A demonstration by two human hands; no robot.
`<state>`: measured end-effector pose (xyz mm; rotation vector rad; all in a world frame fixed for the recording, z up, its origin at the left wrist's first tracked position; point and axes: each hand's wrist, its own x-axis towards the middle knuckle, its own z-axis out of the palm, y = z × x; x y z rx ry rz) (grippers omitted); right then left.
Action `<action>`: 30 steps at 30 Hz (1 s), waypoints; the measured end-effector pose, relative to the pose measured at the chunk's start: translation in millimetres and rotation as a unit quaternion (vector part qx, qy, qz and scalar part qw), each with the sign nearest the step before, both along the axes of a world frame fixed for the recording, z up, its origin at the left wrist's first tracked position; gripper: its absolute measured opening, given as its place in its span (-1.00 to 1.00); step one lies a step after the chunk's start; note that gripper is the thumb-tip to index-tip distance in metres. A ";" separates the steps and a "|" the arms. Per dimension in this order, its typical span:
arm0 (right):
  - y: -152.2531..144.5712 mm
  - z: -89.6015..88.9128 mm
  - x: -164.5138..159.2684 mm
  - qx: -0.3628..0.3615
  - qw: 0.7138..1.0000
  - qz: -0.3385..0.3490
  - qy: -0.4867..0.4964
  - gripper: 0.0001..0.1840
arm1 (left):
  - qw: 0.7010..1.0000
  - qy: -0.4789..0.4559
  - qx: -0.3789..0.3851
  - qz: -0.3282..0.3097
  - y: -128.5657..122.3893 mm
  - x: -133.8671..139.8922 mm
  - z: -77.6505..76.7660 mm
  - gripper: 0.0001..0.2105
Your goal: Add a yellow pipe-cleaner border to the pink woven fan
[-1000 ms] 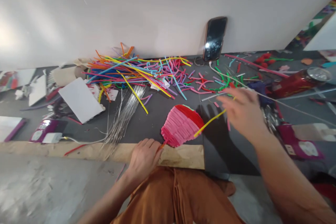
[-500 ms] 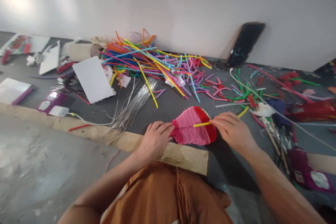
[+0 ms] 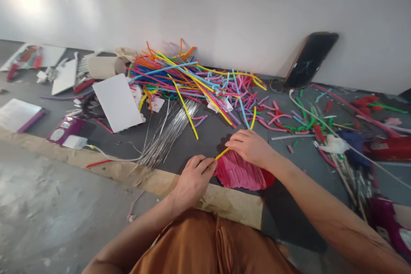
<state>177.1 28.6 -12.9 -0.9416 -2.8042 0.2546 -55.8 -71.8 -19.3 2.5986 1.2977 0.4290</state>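
Observation:
A yellow pipe cleaner [image 3: 222,153] runs slantwise between my two hands, above a pink and red fan-shaped piece [image 3: 242,172] that looks built from pipe cleaners laid side by side. My right hand [image 3: 249,147] pinches the yellow pipe cleaner over the piece's upper edge, and its free end sticks up beyond the fingers. At the piece's narrow left end, my left hand [image 3: 196,176] is closed with the lower end of the yellow pipe cleaner at its fingertips. My right hand and forearm cover part of the piece.
A heap of coloured pipe cleaners [image 3: 186,77] lies along the wall. Thin metal wires [image 3: 167,132] fan out left of my hands. A phone [image 3: 311,60] leans on the wall, its white cable [image 3: 340,137] trailing right. A white card [image 3: 118,102] and brown paper strip [image 3: 236,205] lie nearby.
My right hand has moved left and up across the pink and red piece, bringing the yellow pipe cleaner to my left fingertips. The camera view has shifted slightly.

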 end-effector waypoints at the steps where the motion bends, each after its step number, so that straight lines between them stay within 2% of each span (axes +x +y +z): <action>1: 1.8 0.4 4.0 -0.006 1.000 -0.009 0.004 -0.78 | 1.000 -0.002 0.003 -0.001 0.9 0.5 0.9 -0.71; 8: 10.3 -1.5 28.0 -0.035 0.997 -0.067 0.001 -0.75 | 1.000 0.004 0.017 -0.008 6.7 6.4 8.8 -0.79; 15: 14.0 9.9 16.9 -0.110 0.984 -0.142 -0.011 -0.78 | 0.993 0.107 -0.039 -0.009 16.6 17.7 18.8 -0.77; 18: 11.1 12.5 18.6 -0.102 0.986 -0.129 -0.025 -0.77 | 0.989 0.147 -0.032 -0.016 19.1 20.2 21.4 -0.70; 22: 3.0 10.2 30.3 -0.069 0.988 -0.125 -0.056 -0.72 | 0.987 0.159 -0.023 -0.029 20.7 20.5 21.9 -0.74; 27: -4.2 6.6 44.3 -0.065 0.982 -0.174 -0.045 -0.63 | 0.986 0.162 -0.030 -0.015 21.5 23.3 24.4 -0.72; 30: -8.1 5.8 48.1 -0.078 0.974 -0.208 -0.029 -0.60 | 0.984 0.168 -0.056 -0.012 21.4 25.3 29.1 -0.57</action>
